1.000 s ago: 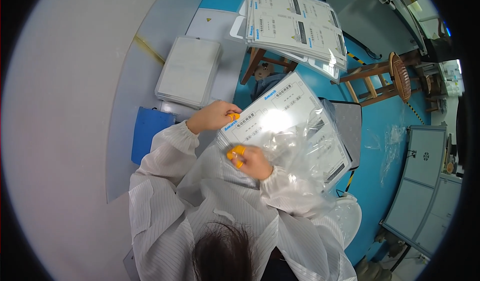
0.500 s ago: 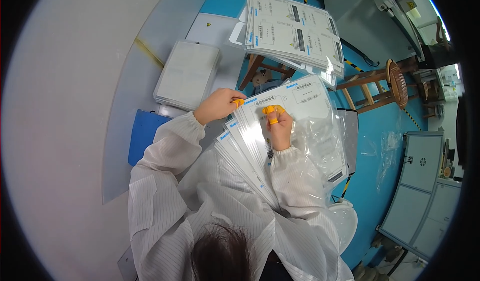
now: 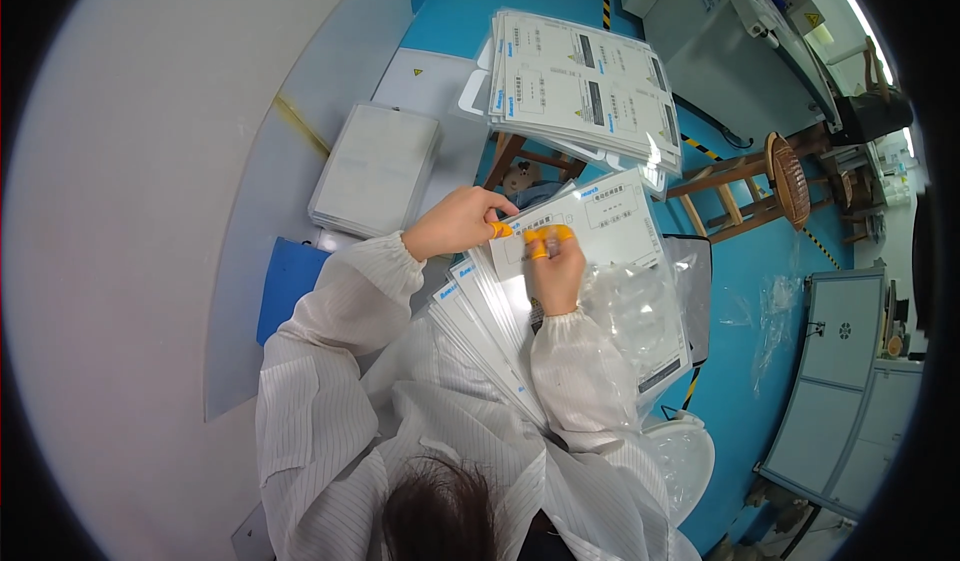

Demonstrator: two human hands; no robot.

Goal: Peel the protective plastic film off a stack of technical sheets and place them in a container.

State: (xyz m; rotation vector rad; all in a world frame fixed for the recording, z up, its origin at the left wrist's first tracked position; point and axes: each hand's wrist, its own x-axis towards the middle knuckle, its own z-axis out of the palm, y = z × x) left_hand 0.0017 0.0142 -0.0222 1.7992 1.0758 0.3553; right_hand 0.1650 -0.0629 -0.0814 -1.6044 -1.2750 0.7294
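Fanned over my lap lies a stack of white printed sheets. My left hand is closed at the far left corner of the upper sheet, pinching its edge between thumb and fingers. Close beside it, my right hand rests over the same sheet with its fingers curled together. What the right fingers hold, if anything, is hidden. Yellow finger cots cover fingertips on both hands. Crumpled clear plastic film lies on the sheet, right of my right wrist.
Beyond my hands, more printed sheets are piled on a wooden stool. A pale stack of sheets and a blue bin stand at left. At right are a round woven seat and a grey cabinet.
My left hand has come right and nearer to my right hand, and the upper sheet's left corner has shifted with it. The whole view has tilted slightly.
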